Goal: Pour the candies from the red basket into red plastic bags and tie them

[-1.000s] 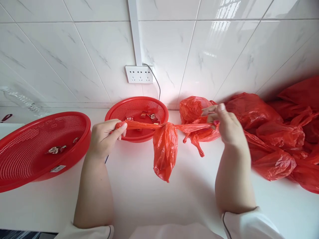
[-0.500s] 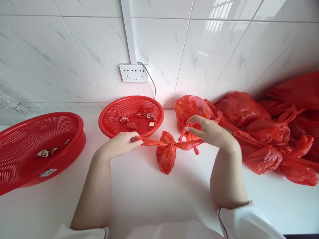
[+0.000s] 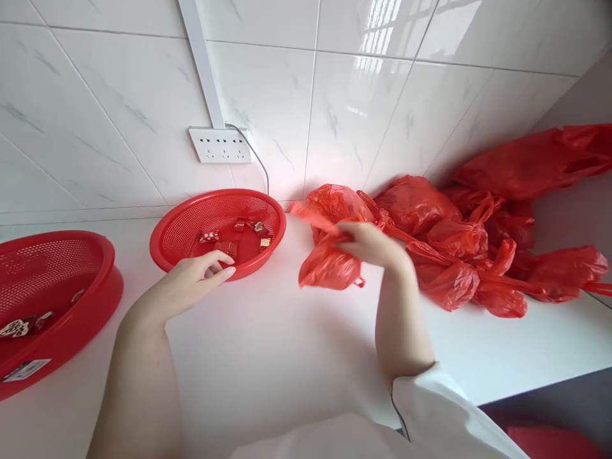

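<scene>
My right hand (image 3: 366, 245) is closed on a small knotted red plastic bag (image 3: 327, 264), held just above the white counter; one loose end of the bag sticks out to the left, blurred by motion. Nothing is in my left hand (image 3: 196, 280), whose thumb and fingers are apart in front of the near rim of a red perforated basket (image 3: 167, 255). Several small wrapped packets (image 3: 227, 247) lie inside that basket. Just behind the held bag, another red plastic bag (image 3: 335, 197) stands by the wall.
A second red basket (image 3: 108, 280) with a few packets sits at the left. Several tied red bags (image 3: 454, 248) are heaped along the right of the counter (image 3: 268, 363). On the tiled wall is a white power strip (image 3: 220, 145) with a grey cable. The counter's edge shows at lower right.
My left hand has let go of the bag's end. My right hand now carries the knotted bag, raised and tilted. The view has turned to the right.
</scene>
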### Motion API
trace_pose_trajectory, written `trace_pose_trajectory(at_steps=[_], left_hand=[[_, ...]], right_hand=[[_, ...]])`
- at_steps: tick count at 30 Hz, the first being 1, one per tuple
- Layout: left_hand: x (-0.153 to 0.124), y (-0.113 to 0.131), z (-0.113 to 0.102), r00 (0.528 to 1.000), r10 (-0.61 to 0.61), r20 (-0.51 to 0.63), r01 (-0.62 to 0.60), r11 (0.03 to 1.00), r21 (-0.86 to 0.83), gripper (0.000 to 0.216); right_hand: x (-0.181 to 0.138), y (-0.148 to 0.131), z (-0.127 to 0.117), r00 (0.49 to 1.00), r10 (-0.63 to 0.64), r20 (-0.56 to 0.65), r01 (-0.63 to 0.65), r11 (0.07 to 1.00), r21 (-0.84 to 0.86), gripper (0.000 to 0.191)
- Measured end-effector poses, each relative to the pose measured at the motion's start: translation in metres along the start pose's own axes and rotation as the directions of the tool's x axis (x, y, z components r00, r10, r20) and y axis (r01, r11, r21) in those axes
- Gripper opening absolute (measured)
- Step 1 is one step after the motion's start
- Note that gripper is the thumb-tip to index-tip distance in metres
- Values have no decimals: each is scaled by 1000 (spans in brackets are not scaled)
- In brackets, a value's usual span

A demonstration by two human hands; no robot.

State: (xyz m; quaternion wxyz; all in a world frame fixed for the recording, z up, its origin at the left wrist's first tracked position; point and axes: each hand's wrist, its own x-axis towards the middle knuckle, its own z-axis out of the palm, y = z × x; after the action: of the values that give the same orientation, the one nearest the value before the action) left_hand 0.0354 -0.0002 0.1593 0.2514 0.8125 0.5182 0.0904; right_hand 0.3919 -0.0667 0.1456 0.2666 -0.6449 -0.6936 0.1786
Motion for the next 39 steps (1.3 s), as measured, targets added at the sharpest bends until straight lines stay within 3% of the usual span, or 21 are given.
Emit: trace_pose_trajectory(at_steps=[1,2,4,7,9,10,13,14,16,18,19,21,22,25,29,31,32,33,34,36,39], left_hand=[[0,-1,-1,1000,3,-9,-3,1000,5,36],[1,-3,-1,1000,7,-20,-7,1000,8,36],[2,-6,-2,999,24,-48,-23,1000,16,36],[4,-11,-3,993,61,-97,-57,997,49,36],[6,-13,-3,989,90,-114,-83,994,67,34],[7,-14,-2,987,110,-118,-102,992,71,32],[10,-17,0,972,197,-124,-188,979,82,26],[10,-18,1,964,235,-128,-225,971,86,24],[12,-21,2,947,291,-138,-281,955,91,20],[12,-23,2,940,308,-147,-298,951,83,18],[12,-22,2,945,293,-144,-284,956,75,19],[10,-20,2,969,215,-120,-209,976,64,24],[10,-17,1,982,163,-98,-157,986,60,28],[8,-8,1,999,7,-36,-4,998,62,36],[7,-1,2,998,-55,-7,55,997,55,38],[5,0,1,998,-55,-15,56,998,35,39],[4,0,1,998,-57,-20,57,998,24,39],[3,0,0,998,-62,-24,62,998,15,39],[2,0,-1,997,-68,-26,68,998,8,39],[0,-2,-2,996,-77,-33,78,997,2,38],[-1,-2,-2,997,-69,-45,69,998,-2,38]], right_hand=[[-12,13,-17,974,36,-224,-25,998,50,14],[-25,29,-34,903,81,-423,-31,992,123,26],[-55,68,-60,684,162,-711,15,972,235,35],[-97,136,-81,276,130,-952,55,987,151,29],[-114,178,-81,89,124,-988,19,992,126,34],[-119,195,-78,95,141,-985,-33,990,138,39],[-122,222,-62,390,348,-853,-284,926,248,60],[-121,225,-57,436,429,-791,-377,885,272,64],[-120,225,-51,400,540,-741,-484,811,330,67],[-119,219,-53,349,568,-745,-455,798,395,66],[-119,215,-56,359,557,-749,-408,815,411,64],[-115,199,-63,394,484,-781,-309,870,384,58],[-110,188,-67,386,427,-818,-271,900,342,54],[-77,142,-66,300,221,-928,-240,959,151,43],[-8,76,-26,695,68,-716,-67,997,30,29],[22,56,4,853,-30,-522,43,999,11,26],[33,50,18,926,-68,-371,68,998,-13,37],[42,47,31,962,-28,-271,18,999,-41,46],[48,46,42,973,55,-222,-74,994,-75,53],[54,50,57,942,238,-235,-271,956,-117,53],[56,60,58,896,307,-320,-349,933,-83,27]])
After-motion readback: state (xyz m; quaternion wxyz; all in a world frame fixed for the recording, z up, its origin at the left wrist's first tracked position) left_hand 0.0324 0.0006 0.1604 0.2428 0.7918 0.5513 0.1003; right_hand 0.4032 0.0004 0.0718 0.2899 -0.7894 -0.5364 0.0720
